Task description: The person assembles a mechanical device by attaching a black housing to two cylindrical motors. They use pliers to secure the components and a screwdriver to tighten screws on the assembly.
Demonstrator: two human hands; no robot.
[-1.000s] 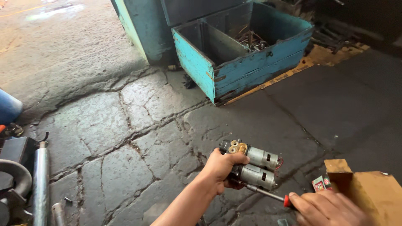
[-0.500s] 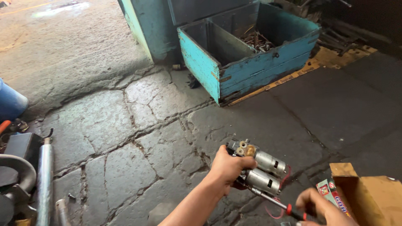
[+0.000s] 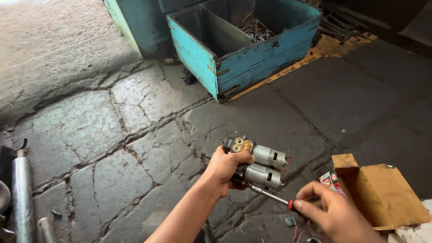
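The motor assembly (image 3: 263,166), 2 grey cylindrical motors side by side with brass-coloured fittings at one end, is held above the cracked stone floor (image 3: 103,130), low in the middle of the view. The left hand (image 3: 227,167) is wrapped tightly around the end with the fittings. The right hand (image 3: 326,211) is closed narrowly on the red handle of a screwdriver (image 3: 272,196), whose metal shaft reaches up to the underside of the lower motor; I cannot tell whether the tip sits in a screw. As a judgement, the work on the unit is in progress: both motors look fully mounted, and no loosened screws are visible. Just beside the right hand lies an open cardboard box (image 3: 382,193) with a small colourful packet (image 3: 330,181) at its flap. Well apart, at the top, stands a blue wooden crate (image 3: 243,58) holding metal scraps. A metal pipe (image 3: 21,193) lies at the left edge.
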